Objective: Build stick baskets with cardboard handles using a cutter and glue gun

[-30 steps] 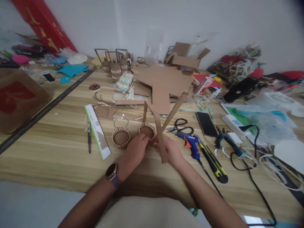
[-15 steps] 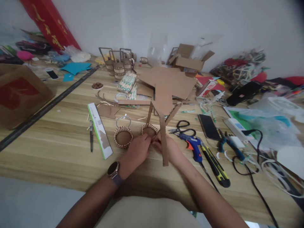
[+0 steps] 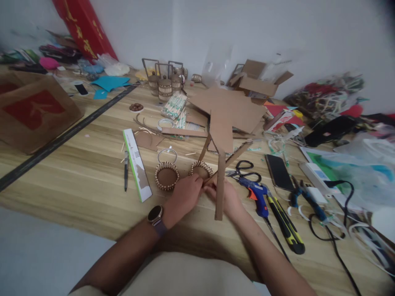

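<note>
My left hand (image 3: pixel 189 191), with a watch on its wrist, is closed at the near edge of a round stick-walled basket (image 3: pixel 201 169). My right hand (image 3: pixel 230 199) meets it there, thumb and fingers pinched. Between both sets of fingertips is the low end of a narrow cardboard strip (image 3: pixel 239 153), which slants up to the right. Another cardboard strip (image 3: pixel 220 185) hangs down in front of my right hand and hides part of it. A thin strip (image 3: pixel 204 149) rises from the basket. Left of my left hand stands a second round basket (image 3: pixel 167 177) with a brown base.
Scissors (image 3: pixel 247 170), a blue glue gun (image 3: pixel 257 195) and a yellow-black utility knife (image 3: pixel 285 224) lie to the right, beside a phone (image 3: pixel 279 172). A long white-green box (image 3: pixel 138 166) and a pen (image 3: pixel 126 170) lie left. Cardboard sheets (image 3: pixel 228 107) sit behind.
The view has shifted, so everything appears a little further right. The hanging cardboard strip leans slightly differently. Both hands keep their hold beside the basket.
</note>
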A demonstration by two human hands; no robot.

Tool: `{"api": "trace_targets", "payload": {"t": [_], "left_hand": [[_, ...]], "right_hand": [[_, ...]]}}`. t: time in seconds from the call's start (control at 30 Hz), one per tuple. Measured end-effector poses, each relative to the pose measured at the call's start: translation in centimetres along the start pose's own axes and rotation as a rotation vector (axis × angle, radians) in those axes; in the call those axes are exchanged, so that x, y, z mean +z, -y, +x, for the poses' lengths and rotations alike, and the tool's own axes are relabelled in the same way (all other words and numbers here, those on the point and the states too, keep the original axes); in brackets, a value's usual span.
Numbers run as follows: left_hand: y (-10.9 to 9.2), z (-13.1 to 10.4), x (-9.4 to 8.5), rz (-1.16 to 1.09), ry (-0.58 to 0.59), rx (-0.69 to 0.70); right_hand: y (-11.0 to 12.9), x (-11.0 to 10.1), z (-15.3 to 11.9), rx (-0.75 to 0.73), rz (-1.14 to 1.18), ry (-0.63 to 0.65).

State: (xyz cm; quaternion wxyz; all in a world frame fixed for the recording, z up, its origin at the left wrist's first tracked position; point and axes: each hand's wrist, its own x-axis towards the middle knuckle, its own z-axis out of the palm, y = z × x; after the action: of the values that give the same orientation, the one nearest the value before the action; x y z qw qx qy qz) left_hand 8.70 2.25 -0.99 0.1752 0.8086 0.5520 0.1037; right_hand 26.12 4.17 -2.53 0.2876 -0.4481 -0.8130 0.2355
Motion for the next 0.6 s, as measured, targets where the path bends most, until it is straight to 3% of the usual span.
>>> {"api": "trace_targets", "payload": {"t": [0.23,0.6], "left_hand": [[-0.1,0.1,0.0,-0.006,-0.009,-0.005],[0.9,0.1,0.6,-0.094,-0.033,0.086]], "right_hand": [[1.4,-0.5,-1.2,0.093,-0.052,-0.119],[1.6,-0.3,-0.4,0.094,-0.021,-0.104]]}}
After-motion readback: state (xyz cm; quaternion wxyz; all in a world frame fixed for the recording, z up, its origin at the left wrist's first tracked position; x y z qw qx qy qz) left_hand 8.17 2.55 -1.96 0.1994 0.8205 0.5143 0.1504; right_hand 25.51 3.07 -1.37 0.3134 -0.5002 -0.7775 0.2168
